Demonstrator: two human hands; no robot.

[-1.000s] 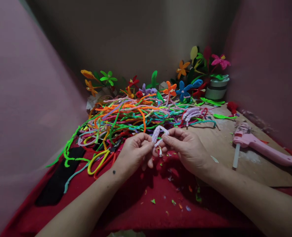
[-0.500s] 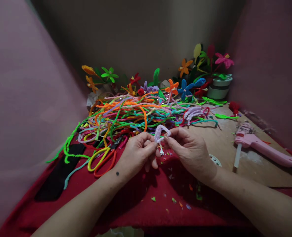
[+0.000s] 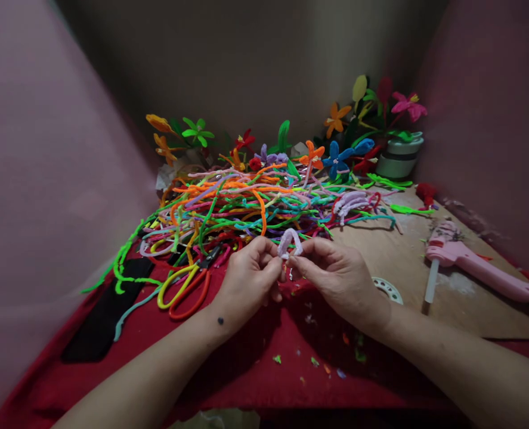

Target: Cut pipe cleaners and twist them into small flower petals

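A pale lilac pipe cleaner [image 3: 290, 236], bent into a small peaked loop, is pinched between both hands at the middle of the view. My left hand [image 3: 253, 274] grips its left side with thumb and forefinger. On the other side, my right hand [image 3: 331, 271] pinches it the same way. The fingertips hide the lower part of the loop, and a short whitish end hangs just below. Beyond the hands lies a heap of colourful pipe cleaners [image 3: 228, 202]. Scissors [image 3: 183, 289] with yellow and red handles rest left of my left hand.
A pink glue gun [image 3: 483, 271] lies on a wooden board [image 3: 402, 250] at the right. Pipe-cleaner flowers [image 3: 336, 159] and a pale pot [image 3: 398, 158] stand at the back. A black flat item [image 3: 107, 316] lies left. Coloured scraps dot the red cloth [image 3: 264, 381].
The lilac loop has been bent from a wide, open shape to a narrower, pointed one. Both hands have come slightly closer together, and the whitish tail shows less.
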